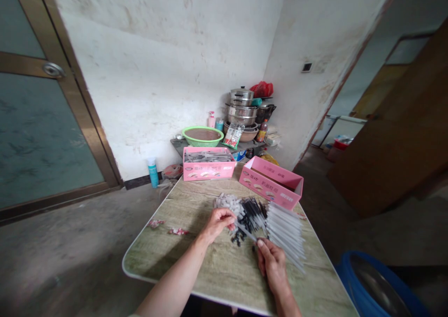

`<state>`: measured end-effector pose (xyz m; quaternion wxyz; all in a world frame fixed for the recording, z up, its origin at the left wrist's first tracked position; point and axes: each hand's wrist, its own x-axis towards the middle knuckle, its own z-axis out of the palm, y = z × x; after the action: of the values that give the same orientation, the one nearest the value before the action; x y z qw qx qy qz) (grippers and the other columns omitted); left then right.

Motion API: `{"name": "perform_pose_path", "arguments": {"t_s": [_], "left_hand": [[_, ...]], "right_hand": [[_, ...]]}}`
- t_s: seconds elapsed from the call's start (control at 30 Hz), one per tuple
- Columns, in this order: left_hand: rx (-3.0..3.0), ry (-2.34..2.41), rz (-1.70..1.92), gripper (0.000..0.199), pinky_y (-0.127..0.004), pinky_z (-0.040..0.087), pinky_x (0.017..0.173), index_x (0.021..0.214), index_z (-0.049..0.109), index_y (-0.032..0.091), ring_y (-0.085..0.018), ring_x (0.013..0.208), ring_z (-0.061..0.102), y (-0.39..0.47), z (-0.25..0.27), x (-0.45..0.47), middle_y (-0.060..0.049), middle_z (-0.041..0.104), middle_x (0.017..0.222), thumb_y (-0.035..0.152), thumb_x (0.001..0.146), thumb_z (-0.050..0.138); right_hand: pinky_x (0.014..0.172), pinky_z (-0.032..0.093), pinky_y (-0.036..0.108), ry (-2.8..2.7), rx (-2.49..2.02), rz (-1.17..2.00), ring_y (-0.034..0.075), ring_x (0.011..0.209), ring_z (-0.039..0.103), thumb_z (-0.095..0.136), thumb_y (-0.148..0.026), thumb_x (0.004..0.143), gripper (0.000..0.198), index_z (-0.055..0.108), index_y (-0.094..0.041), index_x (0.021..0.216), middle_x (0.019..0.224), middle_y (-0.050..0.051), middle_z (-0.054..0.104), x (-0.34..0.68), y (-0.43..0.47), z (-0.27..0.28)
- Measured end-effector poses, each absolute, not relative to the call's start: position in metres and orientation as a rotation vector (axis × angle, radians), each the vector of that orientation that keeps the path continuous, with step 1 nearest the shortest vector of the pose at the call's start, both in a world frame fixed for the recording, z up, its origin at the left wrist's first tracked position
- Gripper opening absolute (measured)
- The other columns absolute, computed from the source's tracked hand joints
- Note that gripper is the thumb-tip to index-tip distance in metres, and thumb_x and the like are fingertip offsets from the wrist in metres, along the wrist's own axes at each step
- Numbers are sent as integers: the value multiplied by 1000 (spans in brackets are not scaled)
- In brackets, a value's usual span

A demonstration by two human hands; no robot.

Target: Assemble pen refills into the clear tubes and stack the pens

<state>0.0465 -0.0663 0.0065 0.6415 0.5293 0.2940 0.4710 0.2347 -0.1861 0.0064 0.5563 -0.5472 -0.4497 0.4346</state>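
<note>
Right hand [275, 261] closest to camera, fingers curled in, thumb and index pinching the near end of a slim translucent tube [247, 232]. Left hand [217, 222]: thumb and fingertips pinched together on the tube's far end; blur hides whether a small part sits there too. Tube is held slanting between the hands, above the wood-print table [157, 258].

Just past the hands, side by side: white caps [227, 201] in a heap at left, black-tipped pieces [252, 210] loosely piled in the middle, translucent tubes [284, 233] laid roughly parallel at right, beside the right hand. A few small black bits lie in front of the heap.

Behind these, two pink cartons at the table's far side: left carton [210, 171] open-topped, filled with slim grey-white pieces; right carton [271, 191] open, set at an angle, contents too unclear to tell. Floral prints on the tabletop, left side.

Farther back, dark stand with green basin [203, 144], pink pump bottle [211, 120], stacked steamer pots [241, 114], red plastic bag [262, 89], red-capped bottle [262, 131]. Blue-and-white can [153, 173] upright on floor, left. Blue tub [346, 266] lower right. Frosted-glass door [42, 121] far left.
</note>
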Motion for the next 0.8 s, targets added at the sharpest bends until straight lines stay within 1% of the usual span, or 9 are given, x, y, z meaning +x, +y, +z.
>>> {"name": "perform_pose_path", "arguments": {"t_s": [0.17,0.33,0.4,0.47,0.53,0.57,0.67,0.73,0.8], "left_hand": [[1207,664,1046,30,-27,48,57,80,71,12,-16,53,62,-64,3,46,-4,68,61,39,70,79],[1181,660,1158,37,-25,47,56,89,72,10,-14,53,59,-67,5,53,-5,67,61,44,74,76],[1148,683,1233,41,-24,47,56,92,72,10,-14,54,59,-65,5,51,-4,66,61,47,74,74],[1069,748,1363,44,-24,47,56,95,71,11,-13,55,58,-59,6,43,-3,65,63,49,74,73],[970,857,1532,47,-23,47,54,99,70,12,-12,55,57,-48,7,28,-1,63,64,50,73,73],[934,919,1609,48,-22,46,53,101,70,11,-12,55,57,-41,8,17,-1,63,64,50,72,73],[830,1187,1800,40,-21,46,48,99,70,12,-11,49,54,-18,9,-19,2,57,57,44,75,66],[825,1381,1838,31,-21,46,46,95,71,14,-12,47,54,-4,8,-44,3,56,55,37,77,60],[852,1552,1816,27,-22,47,46,94,72,15,-13,47,58,6,5,-65,2,57,54,30,78,55]], "right_hand": [[36,14,22,-1061,-1279,1030,6,33,25,57,-55,88,45,49,-20,61,40,-8,38,239,-183,-5],[39,22,21,-1102,-1301,963,7,35,31,57,-55,89,48,53,-18,58,40,-6,42,237,-180,-7],[39,27,21,-1077,-1281,972,8,37,38,58,-56,88,45,59,-16,66,46,-4,49,236,-180,-6],[38,31,22,-1010,-1246,1003,10,40,44,59,-59,86,44,65,-15,83,54,-2,55,235,-180,-6],[36,33,22,-953,-1223,1024,12,40,46,60,-60,84,50,66,-13,99,56,-2,57,235,-179,-8],[36,33,23,-946,-1219,1028,12,40,46,61,-60,83,52,66,-12,101,55,-2,56,235,-179,-8],[36,33,22,-964,-1229,1027,12,39,46,63,-60,82,52,67,-11,99,53,-2,55,235,-179,-8],[36,33,22,-970,-1238,1024,12,39,46,64,-60,81,52,67,-11,97,53,-2,55,235,-179,-7],[36,33,22,-968,-1244,1023,12,39,46,64,-60,81,52,67,-11,97,53,-2,55,235,-179,-6]]}}
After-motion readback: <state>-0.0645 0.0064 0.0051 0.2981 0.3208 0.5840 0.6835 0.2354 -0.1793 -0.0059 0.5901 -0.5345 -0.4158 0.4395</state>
